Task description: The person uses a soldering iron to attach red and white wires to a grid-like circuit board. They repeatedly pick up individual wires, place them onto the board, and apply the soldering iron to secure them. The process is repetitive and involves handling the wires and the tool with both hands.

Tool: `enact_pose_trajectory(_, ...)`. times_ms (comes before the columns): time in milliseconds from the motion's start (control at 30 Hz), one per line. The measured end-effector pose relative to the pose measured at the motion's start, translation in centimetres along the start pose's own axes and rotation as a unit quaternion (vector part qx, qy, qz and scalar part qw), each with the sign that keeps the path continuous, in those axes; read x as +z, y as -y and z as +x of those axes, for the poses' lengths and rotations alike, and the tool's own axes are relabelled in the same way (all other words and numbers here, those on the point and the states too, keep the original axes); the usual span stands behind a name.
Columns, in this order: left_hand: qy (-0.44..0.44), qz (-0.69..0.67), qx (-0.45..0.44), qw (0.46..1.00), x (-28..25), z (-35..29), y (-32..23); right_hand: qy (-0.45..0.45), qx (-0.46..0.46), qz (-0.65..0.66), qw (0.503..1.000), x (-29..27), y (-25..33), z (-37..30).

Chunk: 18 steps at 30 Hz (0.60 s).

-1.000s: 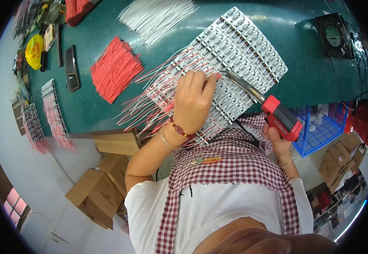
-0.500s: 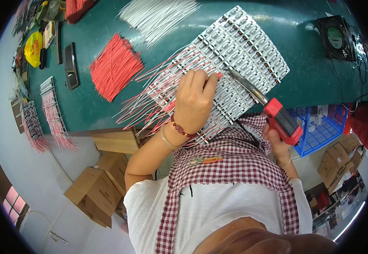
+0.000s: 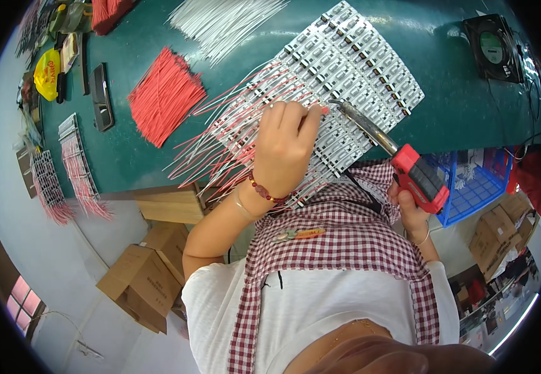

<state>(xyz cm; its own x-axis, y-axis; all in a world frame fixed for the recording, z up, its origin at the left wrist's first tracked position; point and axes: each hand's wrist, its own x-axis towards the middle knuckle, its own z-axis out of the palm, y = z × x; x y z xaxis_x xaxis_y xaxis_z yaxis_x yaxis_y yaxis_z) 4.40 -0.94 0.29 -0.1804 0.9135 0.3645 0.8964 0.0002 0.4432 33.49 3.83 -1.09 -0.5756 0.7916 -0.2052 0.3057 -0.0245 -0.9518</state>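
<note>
A panel of small pale circuit boards lies slanted on the green table, with red and white wires trailing off its left side. Above its middle is my left hand, fingers closed in a pinch; a bit of red wire shows at the fingertips. My right hand is wrapped round the red and black handle of a soldering iron. The iron's tip points at the panel, just right of my left fingertips; whether it touches is too small to tell.
Bundles of red wires and white wires lie left of and behind the panel. A phone is farther left, beside wired boards. At right stand a black fan and, below the table edge, a blue basket.
The view has shifted slightly. My left hand and the soldering iron stay nearly in place over the panel, with only a small shift of the iron.
</note>
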Motion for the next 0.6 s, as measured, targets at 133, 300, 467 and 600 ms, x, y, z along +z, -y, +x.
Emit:
enact_pose_trajectory(133,0.019,0.01,-0.01,1.0,0.4,-0.3,-0.3,0.013,0.007,0.003,1.0,-0.2,-0.2,-0.2)
enact_pose_trajectory(300,0.021,0.014,-0.012,1.0,0.6,-0.3,-0.3,0.018,-0.019,-0.018,1.0,-0.3,-0.9,-0.2)
enact_pose_trajectory(467,0.018,0.015,-0.012,1.0,0.6,-0.2,-0.3,0.034,-0.007,-0.048,0.998,-0.5,-0.8,-0.1)
enact_pose_trajectory(600,0.017,0.013,-0.014,1.0,0.6,-0.3,-0.3,0.021,0.021,-0.056,0.998,-1.0,-1.3,-1.1)
